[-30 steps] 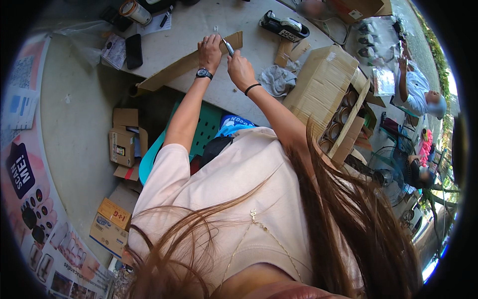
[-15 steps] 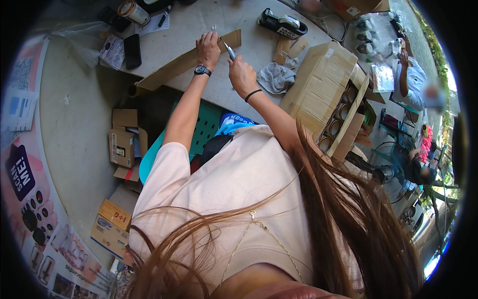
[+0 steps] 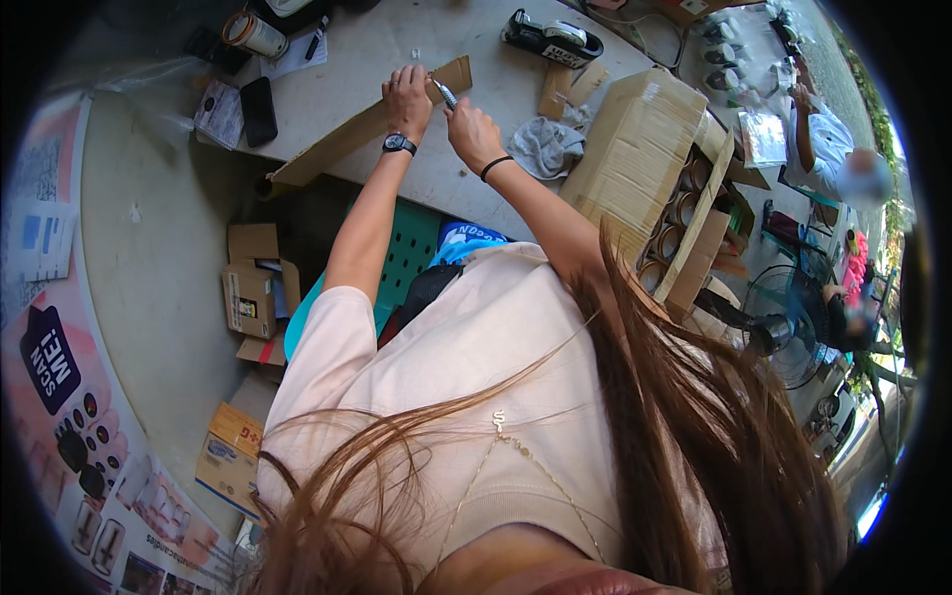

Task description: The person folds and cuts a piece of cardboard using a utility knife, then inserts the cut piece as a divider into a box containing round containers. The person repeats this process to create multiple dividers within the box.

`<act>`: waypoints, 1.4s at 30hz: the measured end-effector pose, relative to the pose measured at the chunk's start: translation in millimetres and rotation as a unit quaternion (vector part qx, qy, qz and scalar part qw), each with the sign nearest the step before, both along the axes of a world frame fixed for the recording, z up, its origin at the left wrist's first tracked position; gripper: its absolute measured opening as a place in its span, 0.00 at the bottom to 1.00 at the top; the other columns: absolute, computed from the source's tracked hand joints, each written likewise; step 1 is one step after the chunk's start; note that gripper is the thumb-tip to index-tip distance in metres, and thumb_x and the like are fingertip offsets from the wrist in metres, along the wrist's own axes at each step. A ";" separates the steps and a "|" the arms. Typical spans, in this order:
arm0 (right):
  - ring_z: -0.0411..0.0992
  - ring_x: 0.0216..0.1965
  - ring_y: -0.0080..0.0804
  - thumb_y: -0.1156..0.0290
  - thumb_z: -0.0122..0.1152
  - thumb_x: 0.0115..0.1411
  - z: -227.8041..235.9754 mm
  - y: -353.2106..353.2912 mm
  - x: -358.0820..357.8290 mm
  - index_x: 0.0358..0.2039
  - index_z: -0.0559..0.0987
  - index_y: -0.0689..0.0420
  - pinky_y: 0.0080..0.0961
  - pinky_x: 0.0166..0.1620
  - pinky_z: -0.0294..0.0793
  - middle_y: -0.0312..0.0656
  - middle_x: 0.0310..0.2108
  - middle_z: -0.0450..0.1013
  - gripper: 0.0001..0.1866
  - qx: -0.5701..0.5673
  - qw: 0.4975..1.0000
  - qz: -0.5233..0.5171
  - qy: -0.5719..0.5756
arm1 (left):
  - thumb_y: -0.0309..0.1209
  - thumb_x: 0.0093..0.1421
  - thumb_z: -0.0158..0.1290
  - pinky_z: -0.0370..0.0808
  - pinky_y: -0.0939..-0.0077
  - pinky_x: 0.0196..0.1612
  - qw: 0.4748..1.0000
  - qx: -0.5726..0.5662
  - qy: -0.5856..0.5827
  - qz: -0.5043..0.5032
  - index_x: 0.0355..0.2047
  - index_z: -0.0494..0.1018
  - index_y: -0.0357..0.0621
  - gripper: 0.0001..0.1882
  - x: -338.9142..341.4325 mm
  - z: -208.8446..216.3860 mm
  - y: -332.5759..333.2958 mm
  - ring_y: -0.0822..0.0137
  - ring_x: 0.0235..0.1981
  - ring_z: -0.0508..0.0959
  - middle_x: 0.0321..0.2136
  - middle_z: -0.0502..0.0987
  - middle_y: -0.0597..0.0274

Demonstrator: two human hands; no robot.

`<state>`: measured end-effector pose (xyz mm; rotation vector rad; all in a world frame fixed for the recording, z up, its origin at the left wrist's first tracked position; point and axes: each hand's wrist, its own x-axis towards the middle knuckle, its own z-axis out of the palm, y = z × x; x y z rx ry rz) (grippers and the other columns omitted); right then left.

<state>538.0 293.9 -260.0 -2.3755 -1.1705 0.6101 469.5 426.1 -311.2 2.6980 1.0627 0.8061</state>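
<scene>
A long strip of brown cardboard (image 3: 327,150) stands on edge, slanting across the near side of the grey table (image 3: 347,59). My left hand (image 3: 408,104) is closed over its upper edge toward the right end, with a dark watch on the wrist. In my right hand (image 3: 476,135) is a slim cutter knife (image 3: 446,95) with a silvery, patterned handle, gripped in closed fingers. Its tip points up and left to the cardboard, right beside my left fingers. Whether the blade is in the cardboard is too small to tell.
Right of my hands lie a grey cloth (image 3: 546,150), a black tape dispenser (image 3: 551,42) and an open cardboard box (image 3: 635,144) holding round containers. A phone (image 3: 259,112) and a white jar (image 3: 255,36) sit at the left. Another person (image 3: 823,144) is at the far right.
The whole view has shifted slightly. My right hand and the cutter knife have moved a little up and left along the cardboard, while my left hand keeps its hold.
</scene>
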 end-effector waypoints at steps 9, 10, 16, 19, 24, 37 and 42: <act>0.78 0.33 0.63 0.59 0.48 0.69 16.6 -18.1 -4.7 0.37 0.71 0.66 0.53 0.37 0.78 0.62 0.29 0.78 0.19 -0.024 0.999 0.004 0.028 | 0.32 0.62 0.53 0.67 0.59 0.41 1.000 -0.007 0.008 -0.016 0.32 0.69 0.50 0.04 -5.6 -0.7 -3.6 0.58 0.41 0.74 0.34 0.75 0.64; 0.78 0.33 0.63 0.59 0.49 0.69 14.2 -14.7 -4.2 0.38 0.71 0.66 0.53 0.37 0.78 0.62 0.30 0.78 0.19 -0.016 0.999 0.000 0.030 | 0.32 0.62 0.53 0.67 0.59 0.41 1.000 -0.007 0.014 -0.019 0.32 0.69 0.49 0.04 -4.9 0.4 -3.2 0.58 0.41 0.74 0.34 0.75 0.64; 0.78 0.36 0.62 0.60 0.49 0.69 9.2 1.0 -0.6 0.38 0.73 0.67 0.53 0.40 0.78 0.63 0.32 0.78 0.19 -0.002 0.999 -0.012 0.033 | 0.32 0.62 0.53 0.68 0.58 0.41 1.000 0.008 0.007 -0.006 0.31 0.69 0.49 0.05 -3.1 2.7 -10.0 0.57 0.40 0.74 0.33 0.74 0.64; 0.78 0.37 0.62 0.61 0.49 0.68 22.1 -4.8 -0.3 0.38 0.74 0.68 0.52 0.41 0.78 0.64 0.33 0.78 0.19 -0.014 0.999 -0.003 0.034 | 0.30 0.61 0.53 0.68 0.60 0.42 1.000 0.013 0.012 0.012 0.32 0.69 0.50 0.03 -2.7 0.4 -14.0 0.59 0.40 0.74 0.33 0.74 0.64; 0.78 0.39 0.63 0.62 0.49 0.68 29.2 -15.7 -2.4 0.39 0.74 0.68 0.53 0.42 0.77 0.64 0.35 0.77 0.18 -0.027 0.998 -0.009 0.057 | 0.30 0.61 0.53 0.68 0.61 0.43 1.000 0.012 0.012 -0.013 0.32 0.69 0.51 0.03 -2.9 0.9 -11.4 0.60 0.40 0.74 0.33 0.73 0.65; 0.78 0.37 0.62 0.62 0.48 0.68 15.1 -23.4 -5.9 0.38 0.73 0.67 0.53 0.42 0.77 0.62 0.34 0.78 0.17 -0.027 0.999 -0.013 0.040 | 0.31 0.61 0.53 0.69 0.56 0.42 1.000 -0.001 0.012 0.008 0.32 0.69 0.49 0.03 3.3 3.8 -10.8 0.56 0.42 0.74 0.34 0.75 0.62; 0.79 0.37 0.61 0.61 0.47 0.69 6.3 -15.5 -3.9 0.39 0.72 0.66 0.52 0.41 0.78 0.61 0.33 0.79 0.17 -0.031 0.998 -0.007 0.047 | 0.31 0.61 0.53 0.68 0.57 0.43 1.000 -0.010 0.017 -0.008 0.32 0.69 0.48 0.04 -1.5 5.8 -15.4 0.56 0.42 0.74 0.34 0.74 0.62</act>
